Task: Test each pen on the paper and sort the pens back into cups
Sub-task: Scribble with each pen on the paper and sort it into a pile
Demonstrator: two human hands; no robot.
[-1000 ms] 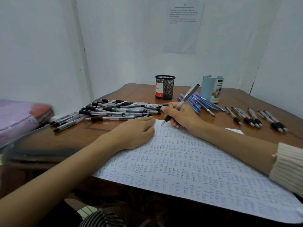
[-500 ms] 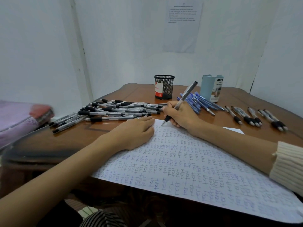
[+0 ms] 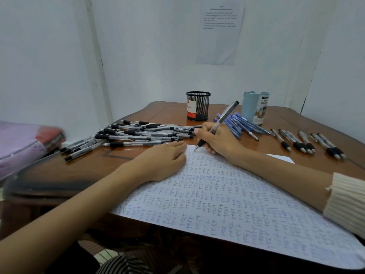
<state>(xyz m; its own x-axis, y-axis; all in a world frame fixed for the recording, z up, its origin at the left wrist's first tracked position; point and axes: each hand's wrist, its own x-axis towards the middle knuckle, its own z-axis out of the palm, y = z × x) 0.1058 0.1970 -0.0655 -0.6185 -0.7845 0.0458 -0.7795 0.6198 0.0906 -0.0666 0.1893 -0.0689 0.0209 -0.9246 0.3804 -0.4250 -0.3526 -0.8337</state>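
Note:
My right hand (image 3: 218, 141) grips a clear pen with a black grip (image 3: 223, 117), its tip touching the far edge of the paper (image 3: 227, 206), which is covered in blue handwriting. My left hand (image 3: 162, 160) rests flat on the paper's left part, fingers straight. A black mesh cup (image 3: 198, 106) and a pale blue cup (image 3: 255, 107) stand at the back of the table. A heap of black-grip pens (image 3: 138, 135) lies left of my hands. Blue pens (image 3: 240, 125) lie in front of the pale blue cup.
Several more black-grip pens (image 3: 308, 143) lie in a row at the right on the wooden table (image 3: 98, 161). A pink and red bundle (image 3: 25, 143) sits at the far left. White walls close in behind, with a printed sheet (image 3: 220, 30) taped up.
The pen's upper end has swung slightly left and back as the right hand writes at the paper's top edge. The left hand has stayed in place.

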